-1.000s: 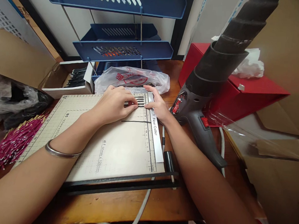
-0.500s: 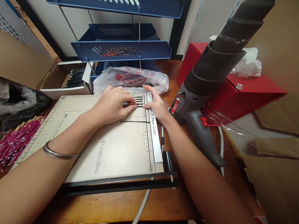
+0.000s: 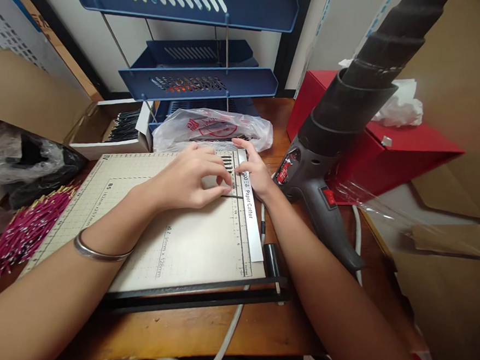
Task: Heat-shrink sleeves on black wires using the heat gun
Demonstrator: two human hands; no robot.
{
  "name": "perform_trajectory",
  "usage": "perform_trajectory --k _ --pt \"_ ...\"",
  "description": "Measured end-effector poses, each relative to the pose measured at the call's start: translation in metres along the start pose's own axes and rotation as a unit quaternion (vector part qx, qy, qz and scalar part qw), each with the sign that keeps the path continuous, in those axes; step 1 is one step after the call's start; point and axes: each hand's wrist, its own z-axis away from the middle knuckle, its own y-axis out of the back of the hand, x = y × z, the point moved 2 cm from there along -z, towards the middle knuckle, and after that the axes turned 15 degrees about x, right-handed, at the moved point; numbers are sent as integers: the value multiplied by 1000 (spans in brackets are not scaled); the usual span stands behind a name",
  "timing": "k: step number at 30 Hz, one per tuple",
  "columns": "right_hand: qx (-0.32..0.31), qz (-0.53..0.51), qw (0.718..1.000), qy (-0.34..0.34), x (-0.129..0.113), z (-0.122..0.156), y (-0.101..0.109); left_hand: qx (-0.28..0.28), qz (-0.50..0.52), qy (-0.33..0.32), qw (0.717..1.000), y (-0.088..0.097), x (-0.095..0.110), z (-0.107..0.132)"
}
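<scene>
1. Left hand (image 3: 197, 177): palm down above the paper cutter board, thumb and forefinger curved, their tips close together near a long thin black strip; whether it is pinched cannot be told
2. Right hand (image 3: 255, 175): at the board's far right corner, thumb and forefinger spread apart, other fingers largely hidden; whether anything is gripped cannot be told
3. Long thin black strip (image 3: 235, 196): lying crosswise on the board, its right end near the white edge strip, the rest covered by the left hand
4. Short black strips (image 3: 227, 161): a small row, side by side on the board, between the two hands
5. Paper cutter board (image 3: 202, 243): cream, printed with grid lines, on a wooden table (image 3: 163, 331)
6. White edge strip (image 3: 253, 233): along the board's right side, lettered "Paper Cutter"
7. Plastic bag (image 3: 169, 128): translucent, red-printed, just beyond the board
</scene>
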Motion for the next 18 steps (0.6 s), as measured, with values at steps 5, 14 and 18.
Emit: perform_trajectory --k 5,14,18 --pt "2 -10 1000 -6 1 0 0 -39 23 -15 999 -4 3 1" --pt "5 -11 1000 -8 0 1 0 -35 -24 -15 999 -1 0 0" --pt "17 -5 1000 -5 2 -1 0 -7 -65 29 997 -1 -11 3"
